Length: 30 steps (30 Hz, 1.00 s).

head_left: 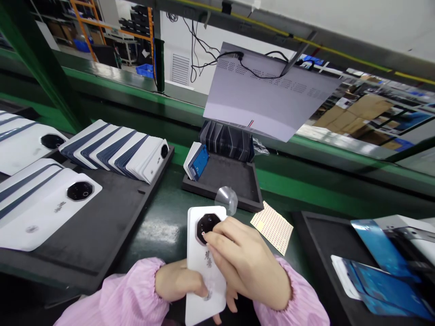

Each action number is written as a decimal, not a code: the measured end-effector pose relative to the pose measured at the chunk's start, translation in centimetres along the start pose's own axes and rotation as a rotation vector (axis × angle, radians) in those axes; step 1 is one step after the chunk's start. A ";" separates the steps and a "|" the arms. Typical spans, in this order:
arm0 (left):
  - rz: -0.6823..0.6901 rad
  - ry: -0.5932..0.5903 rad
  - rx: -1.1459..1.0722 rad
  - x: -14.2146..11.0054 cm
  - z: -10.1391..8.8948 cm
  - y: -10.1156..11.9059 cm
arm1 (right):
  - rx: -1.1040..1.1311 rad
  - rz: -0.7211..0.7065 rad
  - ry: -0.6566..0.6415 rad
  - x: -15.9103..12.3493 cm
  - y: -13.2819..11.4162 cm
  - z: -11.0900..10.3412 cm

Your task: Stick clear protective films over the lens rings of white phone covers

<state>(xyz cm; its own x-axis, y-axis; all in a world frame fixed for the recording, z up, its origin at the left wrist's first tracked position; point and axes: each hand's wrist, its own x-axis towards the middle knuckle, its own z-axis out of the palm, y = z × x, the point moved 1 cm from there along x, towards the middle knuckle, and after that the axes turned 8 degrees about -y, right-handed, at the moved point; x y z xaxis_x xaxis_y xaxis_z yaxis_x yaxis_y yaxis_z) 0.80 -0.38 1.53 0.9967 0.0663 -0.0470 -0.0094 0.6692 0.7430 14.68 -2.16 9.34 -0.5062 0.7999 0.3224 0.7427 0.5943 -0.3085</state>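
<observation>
My left hand (183,283) grips a white phone back cover (200,276), its thumb pressed on the lower face and fingers wrapped behind. A black octagonal camera window (206,227) sits near the cover's top. Over that window my right hand (244,258) is closed, thumb and fingertips pinched together at its surface; whatever the pinch holds is too small to make out. Just beyond the cover is a clear round plastic piece (227,200). To the right of it lies a pale sheet with rows of small reddish dots (273,226).
At left, black trays (112,213) carry rows of white back covers (115,149). A smaller black tray (234,176) ahead holds dark panels (226,140) and a few covers. The right tray (316,235) contains blue-filmed panels (390,285). A hanging monitor (265,90) overhangs the bench.
</observation>
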 end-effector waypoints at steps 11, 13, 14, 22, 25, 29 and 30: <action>-0.007 -0.002 0.017 0.3 0.2 0.5 | 0.330 0.089 0.042 -0.2 0.5 0.1; 0.010 -0.008 0.013 0.2 0.1 0.6 | 0.468 0.131 0.118 -0.4 0.6 -0.2; 0.015 -0.006 0.000 0.1 0.1 0.5 | 0.535 0.150 0.159 -0.5 0.8 -0.3; 0.190 0.056 -0.074 0.4 -0.8 -0.1 | 1.325 0.202 0.440 -2.4 3.5 1.2; 0.260 0.049 -0.085 0.7 -0.8 0.1 | 1.501 0.250 0.605 -3.7 4.2 2.5; 0.293 0.063 -0.103 0.8 -0.8 0.4 | 1.659 0.350 0.796 -5.6 4.2 4.3; 0.300 0.065 -0.100 0.8 -0.8 0.4 | 1.684 0.384 0.841 -6.1 4.0 4.8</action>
<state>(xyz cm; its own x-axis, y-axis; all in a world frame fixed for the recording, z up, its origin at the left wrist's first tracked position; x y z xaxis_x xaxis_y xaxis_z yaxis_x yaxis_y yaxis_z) 1.53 0.55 1.29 0.9409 0.3167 0.1196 -0.3135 0.6815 0.6613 18.66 -4.22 1.84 0.2503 0.9544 0.1627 -0.6422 0.2894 -0.7098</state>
